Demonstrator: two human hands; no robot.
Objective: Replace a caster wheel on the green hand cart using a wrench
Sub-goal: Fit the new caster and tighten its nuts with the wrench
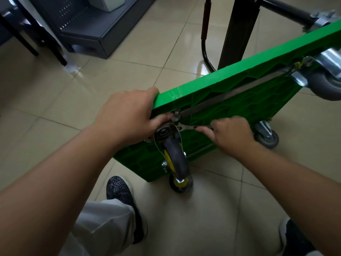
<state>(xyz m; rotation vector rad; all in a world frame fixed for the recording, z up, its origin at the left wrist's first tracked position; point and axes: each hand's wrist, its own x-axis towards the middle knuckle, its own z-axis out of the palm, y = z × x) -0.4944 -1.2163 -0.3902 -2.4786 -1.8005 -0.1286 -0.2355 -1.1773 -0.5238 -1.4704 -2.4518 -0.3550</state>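
Wrench time on the green hand cart, which stands tipped on its edge with the ribbed underside facing the person. Landmark is the caster wheel, black tyre and yellow hub, bolted at the cart's near corner. Just above that wheel, the left hand is wrapped over the cart's corner, fingers curled round the edge and thumb down beside the mounting plate, bracing the deck. Right of the wheel, the right hand has its fingers closed around the wrench handle. The wrench lies roughly level, long axis running from that hand leftward to the plate, head at a bolt just above the wheel; whether it is fully seated on the nut, I cannot tell. So the fastener lies left of the right hand, and the swing looks set to pivot about that end. A slip off the nut seems the risk. Second yellow-hubbed wheel sits directly below, on the floor
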